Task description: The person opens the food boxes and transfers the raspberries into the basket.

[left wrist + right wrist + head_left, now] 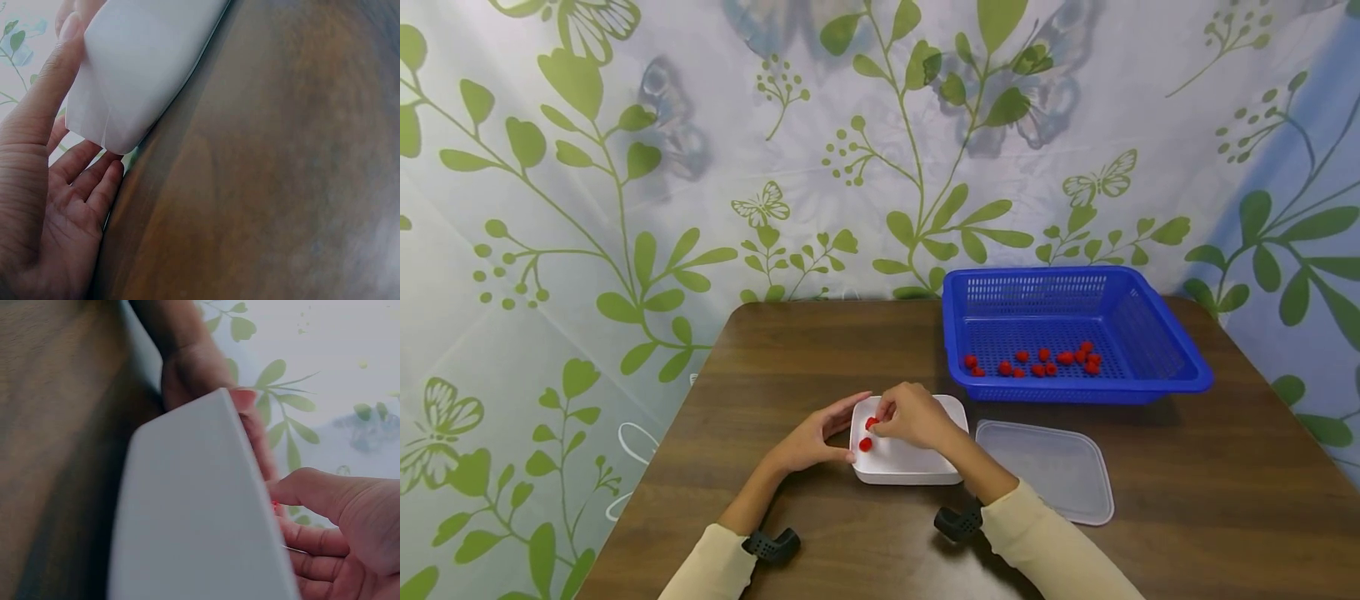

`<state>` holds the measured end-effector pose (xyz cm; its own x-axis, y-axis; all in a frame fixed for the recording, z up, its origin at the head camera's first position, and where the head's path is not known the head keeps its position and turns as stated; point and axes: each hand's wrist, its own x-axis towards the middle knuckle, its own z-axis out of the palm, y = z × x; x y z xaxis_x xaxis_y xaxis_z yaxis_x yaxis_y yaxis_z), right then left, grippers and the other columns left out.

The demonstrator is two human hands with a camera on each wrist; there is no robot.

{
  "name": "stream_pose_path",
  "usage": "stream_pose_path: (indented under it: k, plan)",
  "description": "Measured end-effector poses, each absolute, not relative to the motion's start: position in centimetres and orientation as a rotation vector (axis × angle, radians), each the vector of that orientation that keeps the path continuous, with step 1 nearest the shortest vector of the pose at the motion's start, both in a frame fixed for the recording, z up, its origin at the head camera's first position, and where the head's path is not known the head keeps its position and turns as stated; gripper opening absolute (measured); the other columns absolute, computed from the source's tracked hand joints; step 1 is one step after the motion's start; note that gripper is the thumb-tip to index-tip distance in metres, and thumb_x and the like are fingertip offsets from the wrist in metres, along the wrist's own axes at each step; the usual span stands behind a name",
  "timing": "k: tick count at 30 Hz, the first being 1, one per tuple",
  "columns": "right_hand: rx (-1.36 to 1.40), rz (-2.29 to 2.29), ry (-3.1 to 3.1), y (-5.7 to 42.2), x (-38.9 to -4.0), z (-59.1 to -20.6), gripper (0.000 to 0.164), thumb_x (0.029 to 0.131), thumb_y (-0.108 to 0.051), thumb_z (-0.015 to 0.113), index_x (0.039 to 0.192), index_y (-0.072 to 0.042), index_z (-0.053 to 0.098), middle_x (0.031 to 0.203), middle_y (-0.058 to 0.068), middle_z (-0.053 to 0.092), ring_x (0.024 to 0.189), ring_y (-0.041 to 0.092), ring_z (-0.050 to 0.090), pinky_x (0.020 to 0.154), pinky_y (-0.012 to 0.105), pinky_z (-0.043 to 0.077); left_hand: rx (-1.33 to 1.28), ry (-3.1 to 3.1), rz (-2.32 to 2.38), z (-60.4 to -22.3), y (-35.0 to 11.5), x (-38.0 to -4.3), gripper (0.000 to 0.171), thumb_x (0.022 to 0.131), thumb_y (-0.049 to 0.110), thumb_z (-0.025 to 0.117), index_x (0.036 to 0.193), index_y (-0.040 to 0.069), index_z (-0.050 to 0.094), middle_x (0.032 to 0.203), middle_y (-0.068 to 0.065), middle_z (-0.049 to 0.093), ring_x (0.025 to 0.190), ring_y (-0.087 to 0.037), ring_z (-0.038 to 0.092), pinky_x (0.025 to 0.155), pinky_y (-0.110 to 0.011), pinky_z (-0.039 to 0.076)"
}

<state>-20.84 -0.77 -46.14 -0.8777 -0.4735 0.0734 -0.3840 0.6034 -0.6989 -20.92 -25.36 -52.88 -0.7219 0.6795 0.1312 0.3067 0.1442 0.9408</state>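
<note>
A white plastic container [906, 467] stands on the table in front of me, with no lid on it. My left hand [811, 437] holds its left end, thumb at the near corner and fingers along the far side. In the left wrist view the thumb lies against the wall of the container [144, 69]. My right hand [916, 417] reaches inside over the rim and pinches a small red raspberry [872, 423] near the left end. A second raspberry [866, 444] lies just nearer to me on the container's floor.
A blue plastic basket [1165, 350] with several raspberries [1065, 357] stands at the back right. Between it and my right sleeve lies a translucent lid [1052, 467], flat on the wooden table [820, 350]. A leaf-patterned curtain [700, 200] hangs behind the table.
</note>
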Motion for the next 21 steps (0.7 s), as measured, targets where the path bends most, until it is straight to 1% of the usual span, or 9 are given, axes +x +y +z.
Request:
stream_pose_path:
  k: [5,7,11,21]
  plan:
    - [-0.788,-1.267,2.592,0.1,-21.2,-45.3,0.016,0.077,-0.017,0.088,0.077,-0.011,0.074,0.07,-0.007,0.069,0.065,0.005,0.061,0.057,0.023,0.05,0.946,2.11,1.592,-52.9,-25.5,-20.9,0.088,0.086,0.006,0.081,0.159,0.017,0.032,0.163,-0.004,0.034,0.148,-0.025,0.035,0.115,-0.028,0.036]
    - [-0.784,-1.29,2.571,0.4,-21.5,-45.2,0.015,0.077,-0.017,0.088,0.078,-0.01,0.074,0.071,-0.006,0.071,0.066,0.006,0.063,0.058,0.023,0.052,0.946,2.113,1.587,-53.0,-25.5,-20.9,0.089,0.086,0.006,0.081,0.159,0.017,0.032,0.163,-0.005,0.034,0.148,-0.025,0.035,0.116,-0.029,0.036]
    - [-0.748,-1.329,2.544,1.0,-21.7,-44.7,0.014,0.078,-0.014,0.087,0.082,-0.009,0.076,0.074,-0.005,0.071,0.068,0.008,0.065,0.059,0.025,0.054,0.937,2.114,1.583,-53.0,-25.6,-20.8,0.089,0.086,0.006,0.08,0.159,0.018,0.032,0.163,-0.004,0.033,0.148,-0.026,0.034,0.116,-0.031,0.036]
    - [-0.699,-1.438,2.523,3.0,-21.7,-42.4,0.013,0.081,-0.013,0.086,0.088,-0.008,0.076,0.081,-0.002,0.072,0.075,0.012,0.068,0.071,0.028,0.059,0.915,2.095,1.596,-52.7,-25.4,-20.7,0.09,0.085,0.009,0.082,0.159,0.018,0.033,0.163,-0.004,0.035,0.148,-0.026,0.036,0.115,-0.031,0.037]
